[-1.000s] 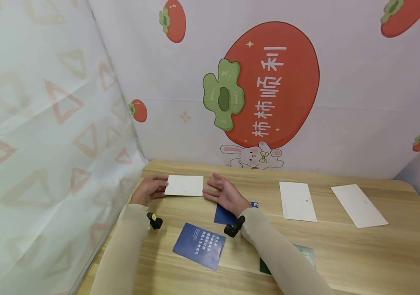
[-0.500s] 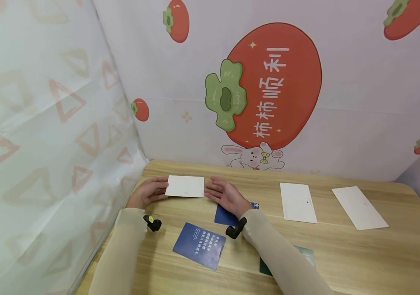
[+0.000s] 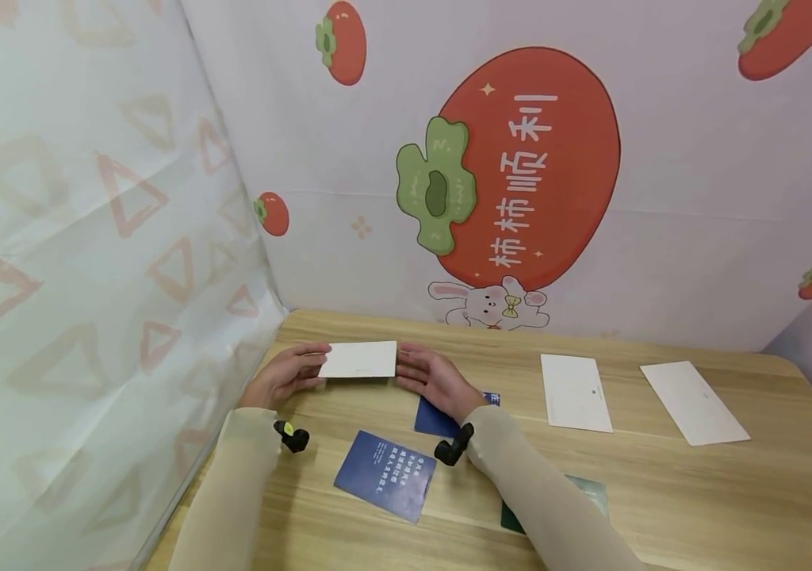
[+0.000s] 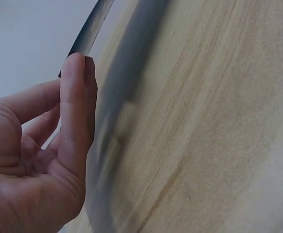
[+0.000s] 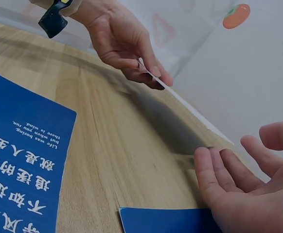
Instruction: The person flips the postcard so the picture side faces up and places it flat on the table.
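White card (image 3: 359, 359) hovering over table (image 3: 677, 515) near far left corner; left hand (image 3: 289, 374) pinching one end, right hand (image 3: 442, 383) curving relaxed fingers beside other, contact unclear. Lifting seemingly done, setting down not yet; two white cards (image 3: 576, 392) lying toward right edge, blue cards (image 3: 386, 476) toward left.

Wears long, smooth cream sleeves (image 3: 224, 492), unpatterned, with a small, rounded black device (image 3: 296, 438) bearing a bright yellow-green patch (image 3: 280, 427) at the left cuff (image 3: 254, 424) and a second black device (image 3: 456, 445) at the right cuff (image 3: 486, 423), leaving the fingers (image 4: 73, 107) bare.
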A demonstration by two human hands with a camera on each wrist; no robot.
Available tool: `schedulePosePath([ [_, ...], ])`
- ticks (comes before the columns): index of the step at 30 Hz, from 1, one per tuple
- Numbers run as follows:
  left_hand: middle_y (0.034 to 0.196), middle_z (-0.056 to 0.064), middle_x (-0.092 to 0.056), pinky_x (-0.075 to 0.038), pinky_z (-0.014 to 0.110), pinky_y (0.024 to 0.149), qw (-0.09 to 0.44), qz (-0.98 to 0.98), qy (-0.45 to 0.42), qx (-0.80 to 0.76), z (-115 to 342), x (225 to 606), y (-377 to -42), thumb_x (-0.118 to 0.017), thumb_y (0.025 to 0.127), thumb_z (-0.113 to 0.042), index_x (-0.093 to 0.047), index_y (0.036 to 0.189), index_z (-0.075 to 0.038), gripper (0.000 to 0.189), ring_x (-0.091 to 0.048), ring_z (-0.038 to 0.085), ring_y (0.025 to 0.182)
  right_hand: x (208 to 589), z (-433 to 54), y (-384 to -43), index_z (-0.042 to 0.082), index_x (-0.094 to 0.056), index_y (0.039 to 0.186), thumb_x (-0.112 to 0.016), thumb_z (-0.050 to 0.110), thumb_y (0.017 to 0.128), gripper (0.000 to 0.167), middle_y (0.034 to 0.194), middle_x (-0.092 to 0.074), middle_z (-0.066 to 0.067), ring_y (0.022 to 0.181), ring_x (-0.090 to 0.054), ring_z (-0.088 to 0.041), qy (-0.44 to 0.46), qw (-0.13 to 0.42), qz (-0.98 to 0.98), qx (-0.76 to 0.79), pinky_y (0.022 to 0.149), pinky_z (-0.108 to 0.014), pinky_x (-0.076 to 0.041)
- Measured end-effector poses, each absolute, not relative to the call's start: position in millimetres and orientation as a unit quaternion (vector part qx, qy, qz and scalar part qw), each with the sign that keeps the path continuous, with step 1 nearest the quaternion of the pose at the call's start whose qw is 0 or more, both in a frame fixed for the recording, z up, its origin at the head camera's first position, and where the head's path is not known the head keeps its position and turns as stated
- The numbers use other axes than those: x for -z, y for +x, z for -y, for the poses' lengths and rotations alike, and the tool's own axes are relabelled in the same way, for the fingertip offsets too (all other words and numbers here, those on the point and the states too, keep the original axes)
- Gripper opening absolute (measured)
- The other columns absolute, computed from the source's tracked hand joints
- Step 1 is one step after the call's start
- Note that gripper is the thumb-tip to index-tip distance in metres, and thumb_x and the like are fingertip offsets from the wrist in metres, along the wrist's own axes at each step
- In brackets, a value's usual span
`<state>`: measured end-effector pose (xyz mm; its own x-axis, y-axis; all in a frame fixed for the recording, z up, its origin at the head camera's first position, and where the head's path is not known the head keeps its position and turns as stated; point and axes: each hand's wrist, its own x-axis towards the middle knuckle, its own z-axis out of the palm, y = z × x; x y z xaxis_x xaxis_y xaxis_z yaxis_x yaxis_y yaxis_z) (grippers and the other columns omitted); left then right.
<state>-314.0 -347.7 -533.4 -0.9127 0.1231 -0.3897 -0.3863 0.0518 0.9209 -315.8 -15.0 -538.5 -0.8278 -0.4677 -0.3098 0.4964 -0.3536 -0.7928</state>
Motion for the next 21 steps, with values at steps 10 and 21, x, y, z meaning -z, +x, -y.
schedulePosePath([
  [10, 0.118, 0.003, -0.080, -0.069, 0.026, 0.082, 0.193, -0.689, -0.070, -0.696, 348.1, 532.1, -310.9, -0.056, 0.114, -0.008, -0.058, 0.153, -0.001, 0.039, -0.080, 0.012, 0.100, 541.9, 13.3, -315.2, 0.003, -0.043, 0.165, -0.043, 0.012, 0.117, 0.049, 0.170, -0.041, -0.026, 0.154, -0.046, -0.047, 0.005, 0.289, -0.491, 0.822, 0.130, -0.056, -0.041],
  [21, 0.115, 0.000, -0.077, -0.068, 0.024, 0.079, 0.189, -0.678, -0.073, -0.707, 350.2, 534.3, -311.5, -0.060, 0.113, -0.010, -0.048, 0.157, 0.005, 0.047, -0.079, 0.010, 0.094, 540.7, 14.6, -315.4, 0.003, -0.051, 0.160, -0.045, 0.005, 0.115, 0.046, 0.168, -0.048, -0.022, 0.148, -0.054, -0.043, 0.009, 0.278, -0.510, 0.814, 0.127, -0.051, -0.046],
])
